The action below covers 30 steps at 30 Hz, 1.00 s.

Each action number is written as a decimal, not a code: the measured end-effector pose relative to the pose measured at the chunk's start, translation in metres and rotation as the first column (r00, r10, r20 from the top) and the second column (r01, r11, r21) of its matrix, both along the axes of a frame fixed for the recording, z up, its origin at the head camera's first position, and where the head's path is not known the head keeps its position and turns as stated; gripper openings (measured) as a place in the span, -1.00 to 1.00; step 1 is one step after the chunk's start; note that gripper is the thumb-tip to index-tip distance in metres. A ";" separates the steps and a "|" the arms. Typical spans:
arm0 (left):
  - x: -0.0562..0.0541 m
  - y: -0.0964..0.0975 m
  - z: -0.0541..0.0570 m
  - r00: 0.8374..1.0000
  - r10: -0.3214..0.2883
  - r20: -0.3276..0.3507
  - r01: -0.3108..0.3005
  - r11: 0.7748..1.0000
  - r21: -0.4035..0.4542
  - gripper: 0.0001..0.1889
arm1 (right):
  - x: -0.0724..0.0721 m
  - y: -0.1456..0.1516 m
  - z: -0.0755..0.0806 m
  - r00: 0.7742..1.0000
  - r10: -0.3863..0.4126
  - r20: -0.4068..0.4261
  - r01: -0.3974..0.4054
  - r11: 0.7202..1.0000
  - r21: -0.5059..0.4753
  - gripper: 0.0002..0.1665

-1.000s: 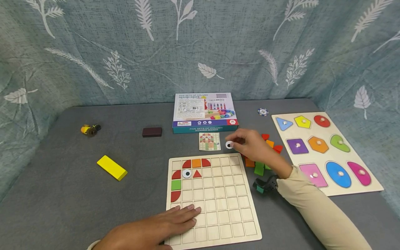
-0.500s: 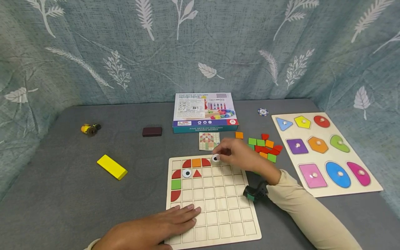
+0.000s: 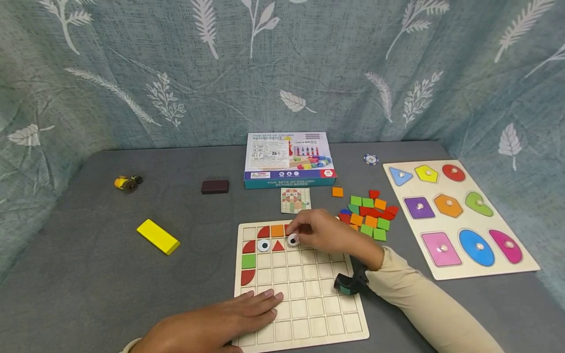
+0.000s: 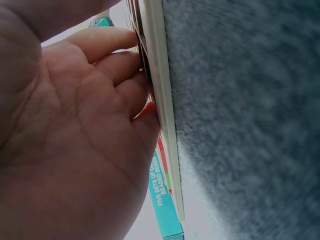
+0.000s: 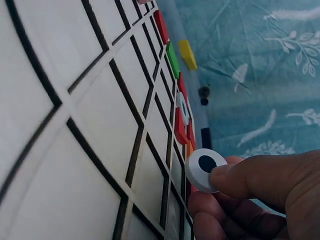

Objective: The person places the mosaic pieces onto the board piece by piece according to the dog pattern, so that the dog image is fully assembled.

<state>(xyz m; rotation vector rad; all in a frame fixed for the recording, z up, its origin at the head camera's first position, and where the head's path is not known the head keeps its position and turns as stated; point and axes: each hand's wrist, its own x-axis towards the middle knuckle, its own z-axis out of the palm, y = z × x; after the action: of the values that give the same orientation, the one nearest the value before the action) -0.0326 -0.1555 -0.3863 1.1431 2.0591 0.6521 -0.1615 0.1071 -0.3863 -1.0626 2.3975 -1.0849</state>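
Between thumb and fingers, my right hand (image 3: 324,233) pinches a white round eye piece (image 5: 204,170) with a black pupil. It is over the upper rows of the wooden grid board (image 3: 304,306), right of the red triangle (image 3: 278,245). A matching eye piece (image 3: 263,245) lies in the cell left of that triangle. Red quarter-round pieces (image 3: 248,277), an orange square (image 3: 277,230) and a green square (image 3: 248,261) fill other cells. My left hand (image 3: 225,316) rests with extended fingers on the board's lower left; in the left wrist view its fingertips meet the board edge.
Loose red, green and orange pieces (image 3: 368,220) lie right of the board. A pattern card (image 3: 295,200) and a box (image 3: 290,159) stand behind it. At right is a knobbed shape puzzle (image 3: 423,235); at left, a yellow block (image 3: 159,236), a dark block (image 3: 215,187) and a small toy (image 3: 128,183).
My right hand has carried the eye piece leftward and toward me, from beside the pattern card to over the board's second row. My left hand has stayed in place.
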 end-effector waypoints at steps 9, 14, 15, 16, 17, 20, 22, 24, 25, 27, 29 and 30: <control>0.001 -0.002 -0.002 1.000 0.007 0.011 -0.008 1.000 0.011 -0.25 | 0.003 -0.009 -0.003 0.992 0.055 -0.110 -0.046 0.995 0.083 -0.85; 0.000 -0.002 -0.003 1.000 0.001 0.006 -0.002 1.000 0.024 -0.25 | 0.005 -0.011 0.000 0.986 0.048 -0.162 -0.020 0.985 0.169 -0.86; 0.000 -0.003 -0.003 1.000 0.001 0.006 -0.001 1.000 0.024 -0.25 | 0.006 -0.011 0.000 0.984 0.048 -0.170 -0.017 0.983 0.181 -0.86; 0.000 -0.002 -0.003 1.000 -0.001 0.004 0.001 1.000 0.025 -0.25 | 0.006 -0.011 0.000 0.983 0.047 -0.179 -0.013 0.982 0.191 -0.86; 0.000 -0.002 -0.003 1.000 -0.002 0.003 0.002 1.000 0.025 -0.25 | 0.006 -0.011 0.000 0.981 0.048 -0.187 -0.010 0.980 0.197 -0.86; 0.000 -0.003 -0.003 1.000 -0.008 0.001 0.008 0.999 0.033 -0.24 | 0.006 -0.011 0.000 0.978 0.055 -0.203 -0.016 0.982 0.189 -0.86; 0.000 -0.003 -0.003 1.000 -0.008 0.005 0.008 0.999 0.037 -0.24 | 0.006 -0.011 -0.001 0.977 0.061 -0.204 -0.023 0.983 0.181 -0.86; 0.000 -0.003 -0.003 1.000 -0.008 0.009 0.008 0.999 0.040 -0.24 | 0.006 -0.011 -0.002 0.976 0.071 -0.205 -0.036 0.985 0.168 -0.87; 0.000 -0.003 -0.004 1.000 -0.008 0.009 0.007 0.999 0.041 -0.25 | 0.006 -0.011 -0.002 0.976 0.076 -0.205 -0.042 0.986 0.163 -0.87; 0.000 -0.002 -0.004 1.000 0.000 0.018 -0.001 0.999 0.037 -0.25 | 0.006 -0.011 -0.003 0.975 0.085 -0.207 -0.051 0.985 0.163 -0.86; 0.000 -0.002 -0.005 1.000 0.005 0.022 -0.006 0.999 0.034 -0.25 | 0.006 -0.010 -0.003 0.972 0.099 -0.211 -0.065 0.985 0.159 -0.85; 0.000 -0.001 -0.005 1.000 0.008 0.025 -0.009 0.999 0.032 -0.25 | 0.005 -0.010 -0.003 0.972 0.105 -0.210 -0.073 0.985 0.157 -0.85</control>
<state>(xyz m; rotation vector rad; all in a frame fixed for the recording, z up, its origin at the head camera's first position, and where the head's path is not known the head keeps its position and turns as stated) -0.0330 -0.1568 -0.3914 1.1397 2.0404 0.7024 -0.1560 0.0973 -0.3894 -1.2814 2.5230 -0.7818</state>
